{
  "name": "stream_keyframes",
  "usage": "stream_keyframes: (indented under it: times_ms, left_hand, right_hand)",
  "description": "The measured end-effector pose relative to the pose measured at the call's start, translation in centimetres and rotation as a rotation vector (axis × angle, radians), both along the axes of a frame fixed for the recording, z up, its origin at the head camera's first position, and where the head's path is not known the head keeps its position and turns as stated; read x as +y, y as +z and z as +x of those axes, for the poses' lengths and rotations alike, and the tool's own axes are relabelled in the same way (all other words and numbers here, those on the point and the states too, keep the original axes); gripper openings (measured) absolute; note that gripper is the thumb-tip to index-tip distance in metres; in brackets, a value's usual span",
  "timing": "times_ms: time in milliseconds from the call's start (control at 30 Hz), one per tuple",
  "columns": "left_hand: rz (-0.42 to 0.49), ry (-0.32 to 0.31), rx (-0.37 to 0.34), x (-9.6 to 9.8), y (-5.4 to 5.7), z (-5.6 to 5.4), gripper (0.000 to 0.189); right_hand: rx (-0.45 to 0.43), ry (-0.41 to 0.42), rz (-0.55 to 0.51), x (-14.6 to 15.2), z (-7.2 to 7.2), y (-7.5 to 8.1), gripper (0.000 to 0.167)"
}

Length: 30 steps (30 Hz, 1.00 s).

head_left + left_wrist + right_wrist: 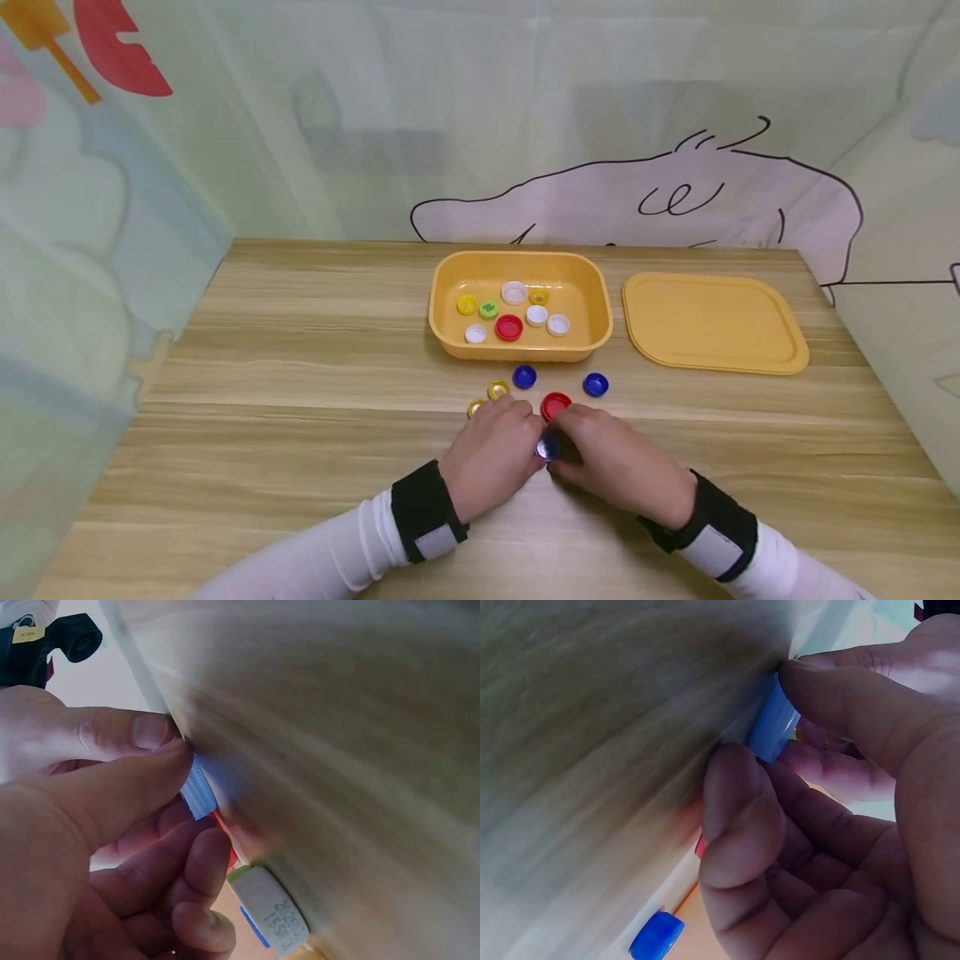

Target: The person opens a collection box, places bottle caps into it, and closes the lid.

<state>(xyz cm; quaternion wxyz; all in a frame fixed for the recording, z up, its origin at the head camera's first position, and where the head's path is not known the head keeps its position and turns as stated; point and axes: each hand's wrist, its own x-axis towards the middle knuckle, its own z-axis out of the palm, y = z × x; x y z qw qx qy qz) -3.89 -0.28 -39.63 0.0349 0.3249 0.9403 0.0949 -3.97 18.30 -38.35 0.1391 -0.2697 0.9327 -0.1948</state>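
Note:
A small blue bottle cap (547, 447) is on the wood-look table between my two hands. My left hand (491, 450) pinches it from one side, the thumb and a finger on its edge. From the other side my right hand (622, 467) holds the same cap between thumb and fingers. In the right wrist view the ridged cap (775, 720) stands out between the fingertips. Just beyond the hands sits a red cap (556, 406). Two yellow caps (498, 390) lie by the left knuckles, one partly hidden. A white-sided cap (270, 911) with printed characters shows in the left wrist view.
Two more blue caps, one left (525, 377) and one right (596, 384), lie before a yellow tub (442, 333). Inside it are several white, yellow, green and red caps. Its flat yellow lid (712, 321) rests to the right. A printed curtain (510, 108) hangs behind the table.

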Motion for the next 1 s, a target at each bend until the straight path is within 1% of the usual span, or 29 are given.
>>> stream_keyframes:
  times_ms: [267,333,467,567,767,967,1000]
  left_hand:
    - [-0.025,0.003,-0.011,0.0,0.0,0.0,0.031]
    - [-0.019,0.006,-0.018,-0.1,0.1,0.0,0.03]
    - [0.009,0.018,-0.047,-0.3,0.6,0.0,0.026]
    - [0.03,0.028,-0.056,-0.6,1.2,0.1,0.025]
    - [0.085,0.042,-0.003,-1.3,2.8,0.0,0.023]
    - [0.179,0.075,0.04,-2.2,4.4,-0.6,0.027]
    - [0.203,0.084,0.036,-2.4,4.7,-0.8,0.027]
  right_hand:
    - [-0.01,-0.003,0.004,-0.1,0.0,0.0,0.027]
    - [-0.01,-0.004,-0.003,-0.1,0.1,0.0,0.027]
    - [0.009,-0.007,-0.028,-0.2,0.2,0.2,0.024]
    - [0.035,-0.01,-0.056,-0.3,0.4,0.7,0.023]
    - [0.077,-0.026,-0.106,-0.7,0.2,2.1,0.023]
    - [0.18,-0.033,-0.152,-1.2,-0.6,3.7,0.025]
    - [0.197,-0.03,-0.161,-1.3,-0.9,4.0,0.026]
